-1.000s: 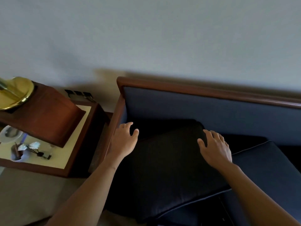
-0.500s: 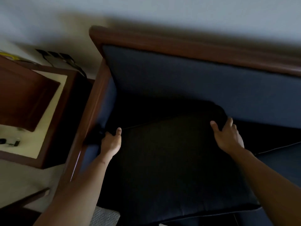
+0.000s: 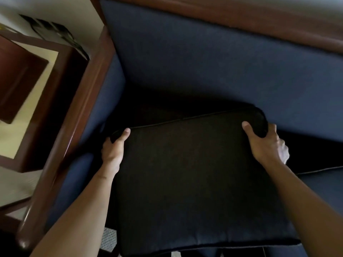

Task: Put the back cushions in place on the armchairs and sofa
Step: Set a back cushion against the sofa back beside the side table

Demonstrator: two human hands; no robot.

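I gripped a dark back cushion [image 3: 194, 179] by its two far corners: my left hand [image 3: 113, 149] closed around the left corner with the thumb lying on top, my right hand [image 3: 267, 143] closed around the right corner, thumb on top and fingers curled underneath. The cushion lay flat over the seat of a blue sofa [image 3: 204, 58], its far edge near the upholstered backrest but not leaning against it. The sofa's wooden armrest [image 3: 74, 123] ran along the cushion's left. Beyond the armrest stood a wooden side table [image 3: 61, 93]. Another blue cushion [image 3: 323, 186] lay right of the dark one.
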